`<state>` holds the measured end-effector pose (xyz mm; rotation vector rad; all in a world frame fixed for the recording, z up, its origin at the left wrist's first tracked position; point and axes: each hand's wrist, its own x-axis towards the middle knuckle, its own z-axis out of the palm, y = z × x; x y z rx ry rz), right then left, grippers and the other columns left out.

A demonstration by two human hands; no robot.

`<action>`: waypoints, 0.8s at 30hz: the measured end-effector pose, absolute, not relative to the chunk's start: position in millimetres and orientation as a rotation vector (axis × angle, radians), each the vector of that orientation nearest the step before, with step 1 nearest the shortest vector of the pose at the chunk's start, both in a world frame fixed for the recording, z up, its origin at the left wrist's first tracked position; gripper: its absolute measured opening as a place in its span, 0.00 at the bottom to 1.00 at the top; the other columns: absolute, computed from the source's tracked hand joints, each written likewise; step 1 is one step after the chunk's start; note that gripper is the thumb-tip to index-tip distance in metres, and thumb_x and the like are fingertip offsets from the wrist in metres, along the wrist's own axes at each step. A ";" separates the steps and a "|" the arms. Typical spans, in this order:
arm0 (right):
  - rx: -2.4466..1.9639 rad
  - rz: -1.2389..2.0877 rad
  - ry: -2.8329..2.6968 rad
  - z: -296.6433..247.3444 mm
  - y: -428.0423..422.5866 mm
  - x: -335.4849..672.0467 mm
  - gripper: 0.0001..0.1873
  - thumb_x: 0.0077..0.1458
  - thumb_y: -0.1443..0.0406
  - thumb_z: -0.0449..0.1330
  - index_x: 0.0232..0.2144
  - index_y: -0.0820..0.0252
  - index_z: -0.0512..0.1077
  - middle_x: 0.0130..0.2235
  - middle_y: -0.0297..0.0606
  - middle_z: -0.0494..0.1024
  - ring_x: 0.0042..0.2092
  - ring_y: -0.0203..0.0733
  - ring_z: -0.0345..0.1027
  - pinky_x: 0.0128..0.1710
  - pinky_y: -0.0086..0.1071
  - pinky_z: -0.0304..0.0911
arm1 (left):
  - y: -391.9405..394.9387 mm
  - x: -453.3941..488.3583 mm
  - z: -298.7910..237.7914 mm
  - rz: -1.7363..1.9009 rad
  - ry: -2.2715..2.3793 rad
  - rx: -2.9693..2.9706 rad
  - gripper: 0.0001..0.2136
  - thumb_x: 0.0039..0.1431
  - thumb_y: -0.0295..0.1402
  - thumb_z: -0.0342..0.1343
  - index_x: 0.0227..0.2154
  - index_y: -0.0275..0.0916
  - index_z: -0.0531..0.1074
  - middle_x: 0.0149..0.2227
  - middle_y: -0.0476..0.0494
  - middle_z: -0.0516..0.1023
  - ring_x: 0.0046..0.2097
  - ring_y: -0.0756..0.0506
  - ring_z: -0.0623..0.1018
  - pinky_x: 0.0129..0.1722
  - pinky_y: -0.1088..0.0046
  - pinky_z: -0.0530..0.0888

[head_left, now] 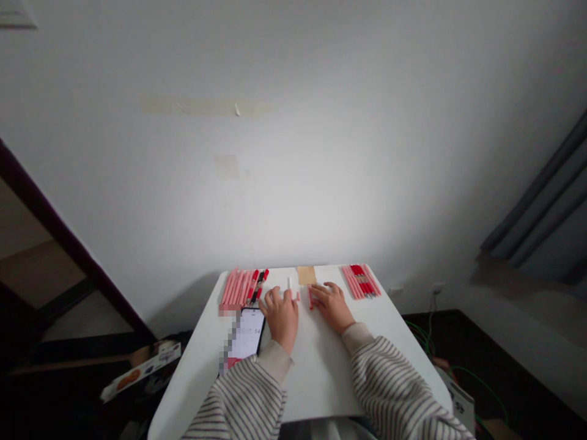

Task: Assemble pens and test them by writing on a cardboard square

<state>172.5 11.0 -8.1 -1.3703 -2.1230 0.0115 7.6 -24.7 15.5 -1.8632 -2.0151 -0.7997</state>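
Note:
My left hand (280, 315) rests on the white table (316, 373), its fingers pinched round a small white and pink pen part (290, 288). Close beside it, my right hand (332, 304) grips a short red piece (310, 298) at its fingertips. The two hands almost meet near the table's middle. A row of several pink and red pens (242, 286) lies at the far left. Another row of red pens (361, 280) lies at the far right.
A phone (247, 338) with a lit screen lies left of my left hand. A tan paper slip (306, 275) sits at the far edge by the white wall. A box (140, 370) and green cables (463, 373) are on the floor; curtains (545, 214) hang right.

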 end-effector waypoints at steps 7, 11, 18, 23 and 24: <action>-1.388 0.002 -2.009 -15.0 17.1 182.2 0.18 0.58 0.67 0.54 0.50 0.53 0.72 0.51 0.38 0.75 0.52 0.46 0.61 0.52 0.43 0.60 | -22.7 6.6 12.8 -0.777 -2.029 -1.842 0.11 0.57 0.35 0.50 0.42 0.44 0.73 0.49 0.40 0.68 0.52 0.38 0.64 0.55 0.49 0.58; -1.429 0.025 -2.020 -16.6 16.0 186.6 0.16 0.58 0.68 0.54 0.47 0.55 0.74 0.50 0.38 0.76 0.50 0.46 0.63 0.51 0.41 0.61 | -22.7 6.3 12.9 -0.764 -2.039 -1.836 0.11 0.57 0.34 0.50 0.40 0.44 0.73 0.49 0.40 0.68 0.52 0.38 0.64 0.55 0.49 0.58; -1.450 0.056 -2.044 -16.0 12.9 186.9 0.15 0.59 0.66 0.53 0.45 0.53 0.76 0.50 0.36 0.76 0.49 0.45 0.63 0.51 0.40 0.60 | -23.1 6.4 14.1 -0.763 -2.038 -1.801 0.11 0.57 0.34 0.49 0.40 0.41 0.74 0.50 0.39 0.68 0.53 0.38 0.64 0.55 0.49 0.58; -1.463 0.082 -2.043 -15.8 13.0 187.4 0.15 0.59 0.66 0.53 0.45 0.54 0.76 0.51 0.36 0.75 0.50 0.45 0.62 0.52 0.40 0.60 | -21.6 6.1 12.6 -0.750 -2.050 -1.749 0.12 0.59 0.35 0.47 0.36 0.37 0.74 0.50 0.37 0.68 0.53 0.37 0.64 0.55 0.48 0.58; -1.463 0.083 -2.041 -16.1 13.1 187.5 0.15 0.59 0.66 0.53 0.45 0.54 0.76 0.51 0.36 0.75 0.50 0.45 0.62 0.52 0.40 0.60 | -21.3 6.0 12.3 -0.745 -2.050 -1.746 0.12 0.59 0.35 0.47 0.36 0.37 0.74 0.50 0.37 0.69 0.53 0.37 0.64 0.56 0.48 0.58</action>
